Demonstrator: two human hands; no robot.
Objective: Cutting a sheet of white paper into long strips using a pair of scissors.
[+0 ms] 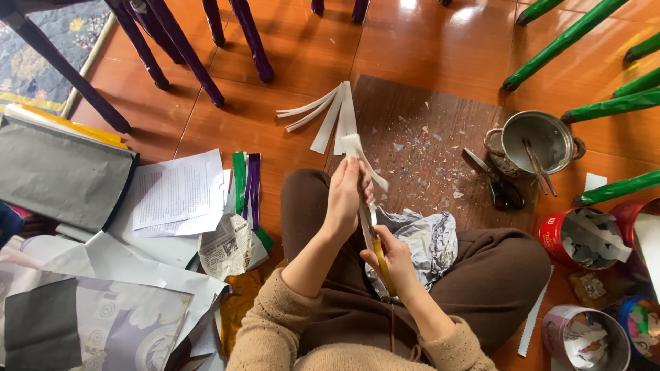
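Note:
My left hand (346, 194) pinches a white paper strip (357, 152) that sticks up past the fingers and curls to the right. My right hand (393, 260) grips yellow-handled scissors (377, 253), whose blades reach up along the strip beside my left palm. Both hands are over my lap, where I sit cross-legged in brown trousers. A crumpled sheet of white and grey paper (427, 240) lies on my right thigh just beyond the scissors. Several cut white strips (330, 115) fan out on the floor ahead of my knee.
A brown board (426, 124) dotted with paper scraps lies ahead, with black scissors (496, 182) and a metal pot (535, 141) on its right. Tins of scraps (581, 237) stand at right. Papers (175, 192), green and purple strips (246, 185) pile left. Purple and green wrapped sticks cross the floor.

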